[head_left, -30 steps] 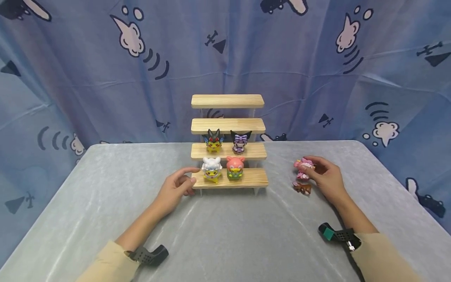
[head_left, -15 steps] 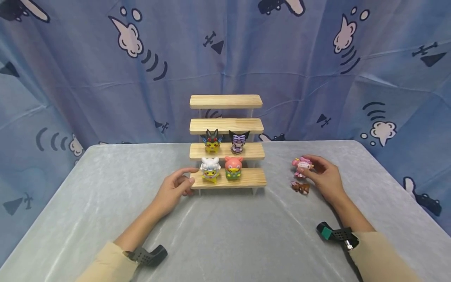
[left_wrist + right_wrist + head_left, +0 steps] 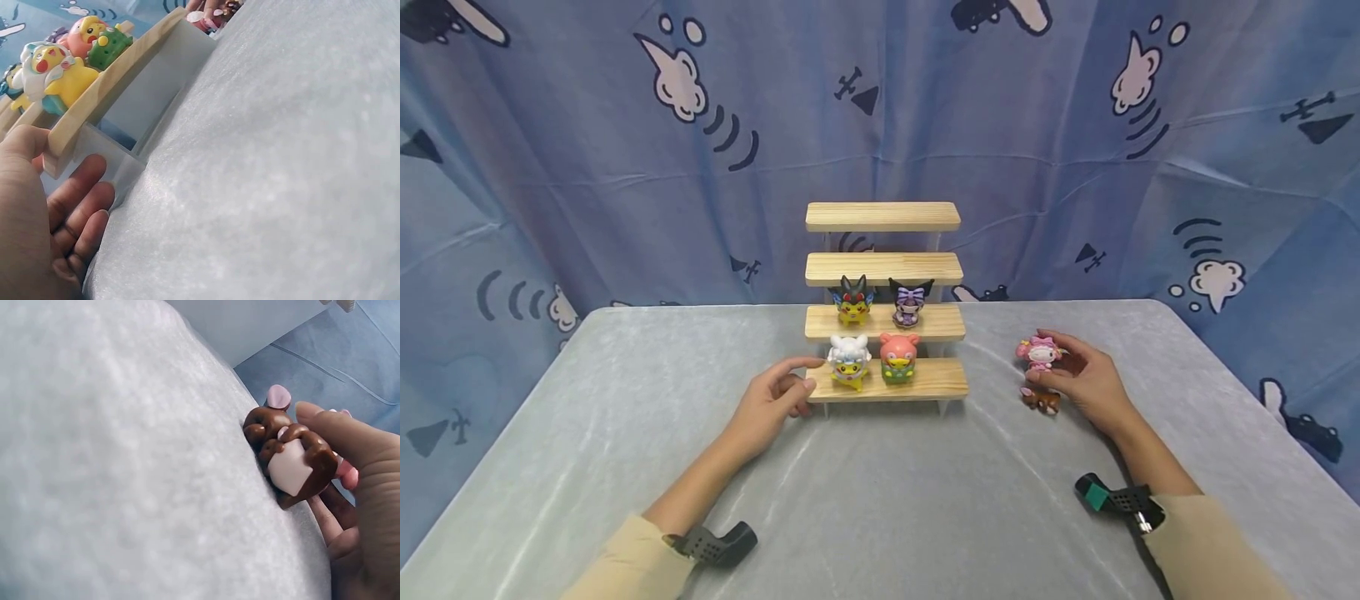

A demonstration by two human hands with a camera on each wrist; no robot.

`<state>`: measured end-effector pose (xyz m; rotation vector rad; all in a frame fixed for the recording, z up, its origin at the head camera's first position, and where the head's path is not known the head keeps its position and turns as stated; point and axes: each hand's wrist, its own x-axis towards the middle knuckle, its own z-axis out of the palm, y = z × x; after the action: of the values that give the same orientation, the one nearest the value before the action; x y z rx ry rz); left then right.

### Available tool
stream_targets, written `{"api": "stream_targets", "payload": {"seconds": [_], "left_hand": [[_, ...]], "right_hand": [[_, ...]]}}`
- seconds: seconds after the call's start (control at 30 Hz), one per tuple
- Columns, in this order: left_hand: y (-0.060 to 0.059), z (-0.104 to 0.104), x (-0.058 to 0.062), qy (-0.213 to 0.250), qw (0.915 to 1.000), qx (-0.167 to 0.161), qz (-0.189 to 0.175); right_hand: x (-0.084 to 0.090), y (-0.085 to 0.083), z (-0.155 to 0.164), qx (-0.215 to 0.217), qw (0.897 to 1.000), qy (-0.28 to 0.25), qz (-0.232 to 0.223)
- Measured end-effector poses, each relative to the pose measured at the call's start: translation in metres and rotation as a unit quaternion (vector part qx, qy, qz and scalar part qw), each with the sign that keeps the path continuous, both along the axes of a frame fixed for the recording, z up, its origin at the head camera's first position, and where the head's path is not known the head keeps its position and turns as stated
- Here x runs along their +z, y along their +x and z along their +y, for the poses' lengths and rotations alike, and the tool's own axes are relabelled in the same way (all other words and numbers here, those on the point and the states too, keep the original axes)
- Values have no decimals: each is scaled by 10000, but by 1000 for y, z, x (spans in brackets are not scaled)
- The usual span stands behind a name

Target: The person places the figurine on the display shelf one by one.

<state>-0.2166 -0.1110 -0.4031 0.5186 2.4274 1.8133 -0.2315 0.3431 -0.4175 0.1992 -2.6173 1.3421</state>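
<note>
A stepped wooden display shelf (image 3: 925, 382) stands mid-table; my left hand (image 3: 778, 392) holds the left end of its lowest board with thumb and index finger, the other fingers loosely curled below. On that board sit a white-hooded yellow figurine (image 3: 849, 363) and a pink-hooded one (image 3: 898, 357). One step higher are a dark-eared yellow figurine (image 3: 853, 302) and a purple-bowed figurine (image 3: 909, 303). To the right, my right hand (image 3: 1092, 382) pinches a pink figurine (image 3: 1042, 353), upright and facing me. A brown figurine (image 3: 290, 456) lies on its side just in front, partly covering the pink one in the right wrist view.
The grey cloth-covered table (image 3: 880, 500) reaches back to a blue patterned curtain (image 3: 700, 208). Clear supports (image 3: 119, 150) carry the shelf's boards. The upper two boards (image 3: 883, 217) rise behind the figurines. Each wrist wears a black camera mount (image 3: 718, 546).
The pink figurine has turned upright in my right hand, its face coming round toward me, and shifted slightly left. My left hand has stayed at the shelf's end.
</note>
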Motion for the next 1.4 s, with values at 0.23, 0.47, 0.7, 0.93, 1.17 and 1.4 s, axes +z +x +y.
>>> {"api": "stream_targets", "payload": {"seconds": [0.23,0.47,0.7,0.93,1.17,1.4], "left_hand": [[-10,-5,-16,-119,9999,97,20],[-9,-6,-15,-79,9999,66,69],[-11,-8,-19,-5,9999,39,123],[-8,-4,-13,65,10000,-24,22],[2,2,7,39,10000,-25,-27],[3,2,5,137,9999,-5,-53]], "right_hand": [[1,0,-3,135,9998,130,-16],[1,-1,-5,81,9999,62,42],[1,1,-5,-145,9996,-184,-128],[7,4,-3,-564,9960,-297,-626],[22,5,-8,-540,9964,-638,-147],[46,8,-21,-362,9968,-553,458]]}}
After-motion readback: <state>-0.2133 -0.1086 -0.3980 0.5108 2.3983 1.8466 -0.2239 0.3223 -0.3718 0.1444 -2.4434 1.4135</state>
